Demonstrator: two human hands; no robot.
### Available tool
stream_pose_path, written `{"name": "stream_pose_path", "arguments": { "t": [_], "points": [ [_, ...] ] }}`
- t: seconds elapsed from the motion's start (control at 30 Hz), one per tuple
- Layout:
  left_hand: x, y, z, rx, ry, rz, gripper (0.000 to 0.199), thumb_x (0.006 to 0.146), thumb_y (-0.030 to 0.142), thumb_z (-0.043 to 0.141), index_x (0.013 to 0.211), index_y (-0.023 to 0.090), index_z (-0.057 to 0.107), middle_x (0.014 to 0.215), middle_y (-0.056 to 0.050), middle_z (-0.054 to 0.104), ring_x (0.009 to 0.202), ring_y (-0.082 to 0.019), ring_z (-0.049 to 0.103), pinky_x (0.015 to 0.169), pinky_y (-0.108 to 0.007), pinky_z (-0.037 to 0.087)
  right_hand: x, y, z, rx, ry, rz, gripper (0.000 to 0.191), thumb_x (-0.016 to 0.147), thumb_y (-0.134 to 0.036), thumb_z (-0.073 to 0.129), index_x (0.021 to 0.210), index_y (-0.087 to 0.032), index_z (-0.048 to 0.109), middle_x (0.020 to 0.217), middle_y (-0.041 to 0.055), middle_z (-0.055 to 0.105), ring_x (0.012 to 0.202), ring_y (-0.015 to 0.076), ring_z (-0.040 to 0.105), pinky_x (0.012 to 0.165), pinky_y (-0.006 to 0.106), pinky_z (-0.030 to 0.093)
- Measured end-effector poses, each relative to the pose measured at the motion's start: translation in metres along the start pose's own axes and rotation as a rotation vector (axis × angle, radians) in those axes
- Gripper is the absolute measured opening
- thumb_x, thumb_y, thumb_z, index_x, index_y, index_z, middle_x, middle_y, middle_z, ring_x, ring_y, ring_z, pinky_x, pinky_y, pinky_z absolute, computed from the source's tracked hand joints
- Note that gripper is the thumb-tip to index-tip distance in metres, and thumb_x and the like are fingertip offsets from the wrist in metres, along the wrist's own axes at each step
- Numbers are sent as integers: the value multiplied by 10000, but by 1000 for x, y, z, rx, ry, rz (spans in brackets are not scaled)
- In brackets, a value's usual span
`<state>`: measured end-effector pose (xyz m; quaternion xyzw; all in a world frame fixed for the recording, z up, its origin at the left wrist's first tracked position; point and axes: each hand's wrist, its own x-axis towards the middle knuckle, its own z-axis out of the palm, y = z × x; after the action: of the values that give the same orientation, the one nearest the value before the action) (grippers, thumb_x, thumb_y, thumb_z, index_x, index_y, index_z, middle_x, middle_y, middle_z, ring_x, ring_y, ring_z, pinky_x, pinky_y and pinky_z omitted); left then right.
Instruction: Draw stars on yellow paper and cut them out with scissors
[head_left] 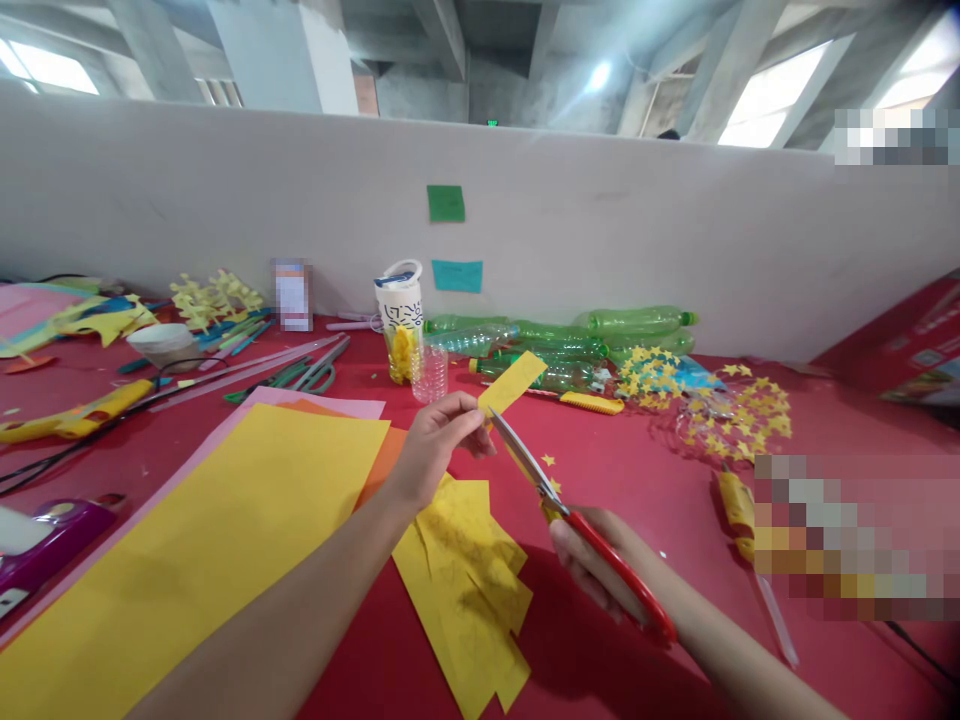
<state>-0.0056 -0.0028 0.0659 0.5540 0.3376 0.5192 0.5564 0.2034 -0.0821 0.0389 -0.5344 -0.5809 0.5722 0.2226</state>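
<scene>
Between the thumb and fingers of my left hand [448,430] is a small yellow paper strip [517,382], its free end pointing up and right. My right hand [596,560] grips red-handled scissors [619,570], whose blades reach the strip's lower edge close to my left fingertips. How far the blades are apart is hard to make out. Below my hands lie several cut yellow paper pieces [469,570], with faint marks on some. Small yellow stars [549,461] rest on the red table just beyond the scissors.
Large yellow sheets [247,540] cover the left. Green plastic bottles [637,320] lie along the white partition [600,220], beside a white cup [399,300]. Clusters of yellow stars [750,415] and a yellow glue gun [736,505] are at right; another yellow tool [79,415] and a purple tool [52,545] are left.
</scene>
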Motion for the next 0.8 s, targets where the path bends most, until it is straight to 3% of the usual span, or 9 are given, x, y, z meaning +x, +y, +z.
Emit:
{"name": "stream_pose_path", "arguments": {
  "t": [0.33, 0.8],
  "points": [
    [0, 1, -3, 92, -26, 26, 157, 825, 232, 503, 685, 177, 548, 594, 12, 603, 557, -119, 587, 574, -246, 446, -4, -6, -3, -70, -49, -56, 434, 851, -589, 408, 697, -184, 435, 412, -73, 406, 313, 55, 367, 328, 156, 280],
    [1, 5, -6, 115, -47, 15, 163, 823, 213, 502, 672, 171, 547, 576, 14, 593, 535, -115, 586, 546, -235, 438, -3, -7, -4, -55, -20, 15, 403, 849, -547, 435, 653, -196, 423, 352, -85, 370, 273, 50, 314, 279, 144, 245]
  ]
}}
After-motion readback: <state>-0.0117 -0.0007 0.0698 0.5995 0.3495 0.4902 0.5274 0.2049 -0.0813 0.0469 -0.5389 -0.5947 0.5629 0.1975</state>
